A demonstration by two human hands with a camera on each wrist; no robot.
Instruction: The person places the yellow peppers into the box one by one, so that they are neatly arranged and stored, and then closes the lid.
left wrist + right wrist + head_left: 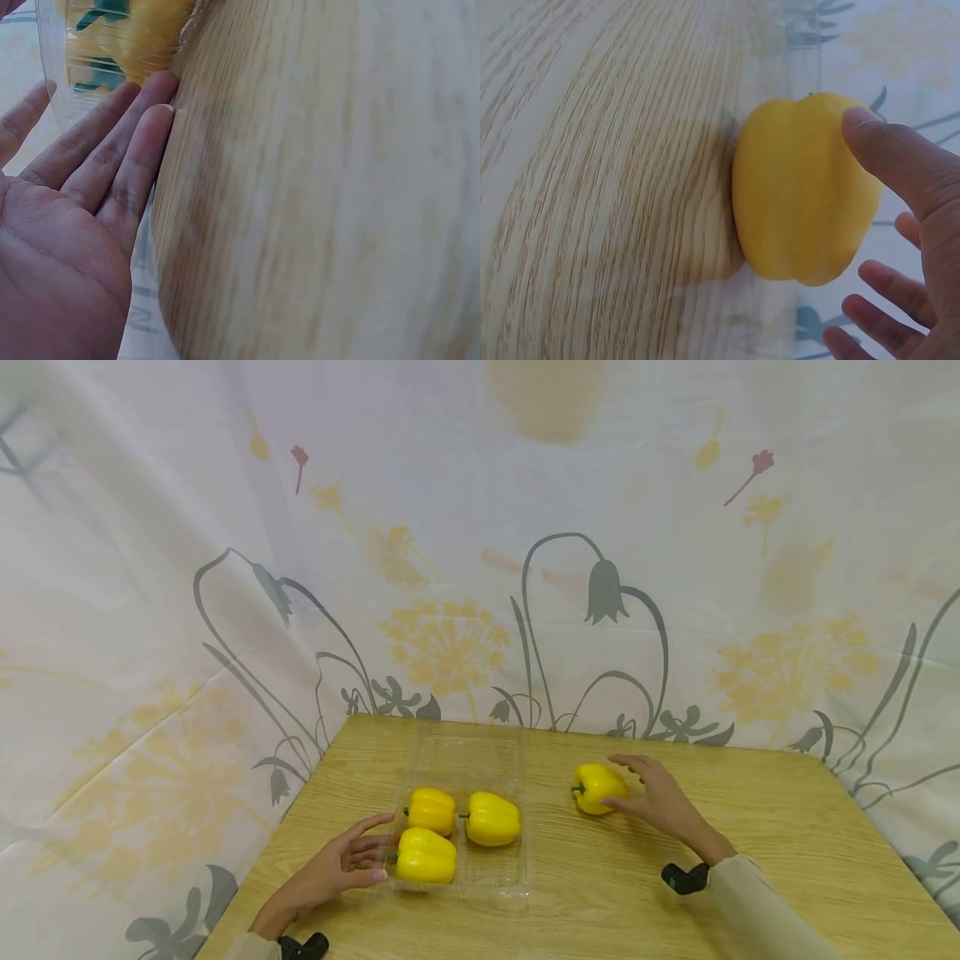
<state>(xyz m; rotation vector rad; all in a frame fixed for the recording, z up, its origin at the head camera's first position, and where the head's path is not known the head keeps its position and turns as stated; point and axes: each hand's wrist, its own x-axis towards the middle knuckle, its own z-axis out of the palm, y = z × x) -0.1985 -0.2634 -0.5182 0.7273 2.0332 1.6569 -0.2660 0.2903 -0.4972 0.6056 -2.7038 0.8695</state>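
Note:
Three yellow bell peppers lie in a clear plastic clamshell box on the table: one at the back left, one at the front left and one on the right. My left hand is at the box's left side, its fingers extended against or close to the wall. Right of the box, a fourth bell pepper lies on its side, green stem to the left. Around its right side is my right hand, thumb over the pepper and fingers spread apart from it in the right wrist view.
The box's clear lid is folded back on the wooden table. A flower-patterned cloth hangs behind the table and along its left. Each wrist wears a black camera mount, one on the right wrist.

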